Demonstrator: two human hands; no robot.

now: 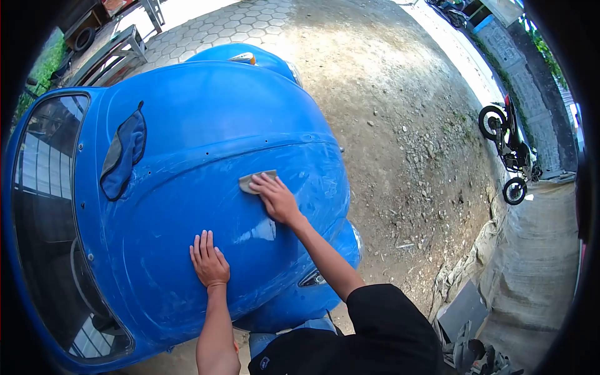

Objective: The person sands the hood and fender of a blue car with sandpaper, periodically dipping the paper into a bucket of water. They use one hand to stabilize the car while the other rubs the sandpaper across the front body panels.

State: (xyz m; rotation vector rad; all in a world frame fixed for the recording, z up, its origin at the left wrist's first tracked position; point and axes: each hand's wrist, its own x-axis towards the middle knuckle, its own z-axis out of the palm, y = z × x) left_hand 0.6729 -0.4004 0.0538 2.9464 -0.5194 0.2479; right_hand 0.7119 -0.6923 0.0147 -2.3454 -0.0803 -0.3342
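Note:
Across the curved blue car hood (169, 231), my two hands are spread apart. My right hand (275, 199) presses a small greyish-tan piece of sandpaper (250, 182) against the paint, just below the raised centre crease. Its fingers cover part of the sheet. Flat on the hood, nearer to the windshield, lies my left hand (209, 262) with its fingers stretched out and nothing under them that I can see. Pale smears and scuffs mark the paint around the sandpaper. A blue-grey cloth (125, 152) with dark edging rests on the hood close to the windshield.
The windshield (50, 206) borders the hood on the left. An orange turn signal (244, 59) sits on the far fender, and a headlight (312, 278) on the near one. Gravelly ground (400, 137) stretches right towards a parked motorcycle (509, 147). A bench (119, 53) stands behind.

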